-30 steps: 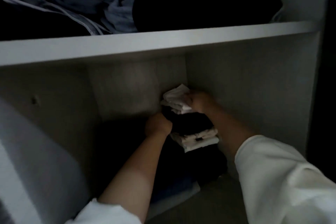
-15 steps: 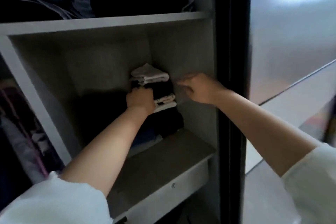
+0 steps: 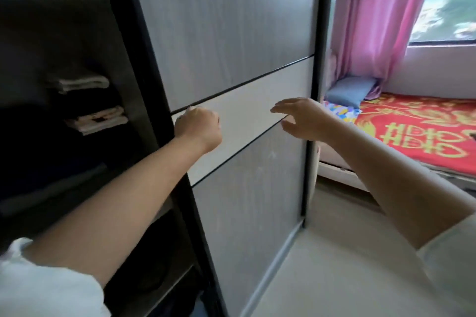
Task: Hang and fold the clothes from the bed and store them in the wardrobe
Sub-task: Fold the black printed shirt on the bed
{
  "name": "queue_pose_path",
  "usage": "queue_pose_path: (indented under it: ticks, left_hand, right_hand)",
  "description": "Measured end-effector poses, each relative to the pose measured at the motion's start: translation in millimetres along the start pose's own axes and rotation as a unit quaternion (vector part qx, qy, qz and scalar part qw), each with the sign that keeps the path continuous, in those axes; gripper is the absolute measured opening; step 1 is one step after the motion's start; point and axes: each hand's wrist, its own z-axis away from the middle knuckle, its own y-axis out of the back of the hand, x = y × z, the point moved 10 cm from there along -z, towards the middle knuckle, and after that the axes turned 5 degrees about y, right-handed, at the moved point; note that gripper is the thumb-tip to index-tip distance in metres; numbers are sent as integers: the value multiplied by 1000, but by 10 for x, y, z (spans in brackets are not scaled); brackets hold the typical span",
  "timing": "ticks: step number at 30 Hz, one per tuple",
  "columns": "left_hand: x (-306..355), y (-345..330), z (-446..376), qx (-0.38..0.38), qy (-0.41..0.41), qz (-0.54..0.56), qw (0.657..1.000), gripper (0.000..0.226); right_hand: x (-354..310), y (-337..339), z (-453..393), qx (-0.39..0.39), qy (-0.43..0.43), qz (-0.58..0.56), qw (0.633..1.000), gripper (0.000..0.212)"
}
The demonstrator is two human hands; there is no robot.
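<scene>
Clothes (image 3: 85,100) lie folded at the shelf's back, bed (image 3: 417,131) shows none, so storing seems done; left grip (image 3: 198,127) curled empty, right grip (image 3: 304,118) open, empty, both near the door (image 3: 231,33).

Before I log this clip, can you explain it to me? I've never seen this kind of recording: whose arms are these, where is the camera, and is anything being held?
There is no machine here. A person wears a wide-angle camera on the head, so you look forward and down along their own two arms. The left hand is curled at the dark edge of the sliding wardrobe door; whether it grips that edge cannot be told. The right hand hangs open in front of the door, holding nothing. In the dark wardrobe on the left, folded clothes lie stacked on a shelf. On the right are the bed with a red and gold cover, a blue pillow and a pink curtain by the window.
</scene>
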Motion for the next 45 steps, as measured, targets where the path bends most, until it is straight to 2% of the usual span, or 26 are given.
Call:
queue_pose_path:
  ticks: [9,16,19,26,28,31,37,45]
  left_hand:
    - [2662,-791,-874,-83,-133,64,986,33]
    - [4791,-1212,-2058,-93,-257,96,957,39]
    - [5760,-1201,-2516,-72,-304,113,943,37]
    - [7836,-1432,-3168,-78,-387,122,910,37]
    - [8560,-1599,-3404,-79,-395,122,907,37]
    - [9323,-1733,-3653,-80,-404,117,904,36]
    - [10959,-2051,-4293,-96,-418,81,900,36]
    - [12892,-2895,-5058,-152,-442,69,882,37]
  right_hand:
    - [2316,255,883,-8,-214,47,976,44]
    - [4500,606,1328,-12,-380,64,923,41]
    - [5396,794,1538,-7,-445,60,894,40]
    - [7235,1003,2163,-2,-519,54,853,40]
    - [7898,1087,2384,-2,-533,60,844,39]
    - [8626,1212,2611,23,-539,44,841,36]
    - [10318,1334,3020,20,-570,4,821,36]
    - [12427,1191,3488,-29,-613,-24,789,35]
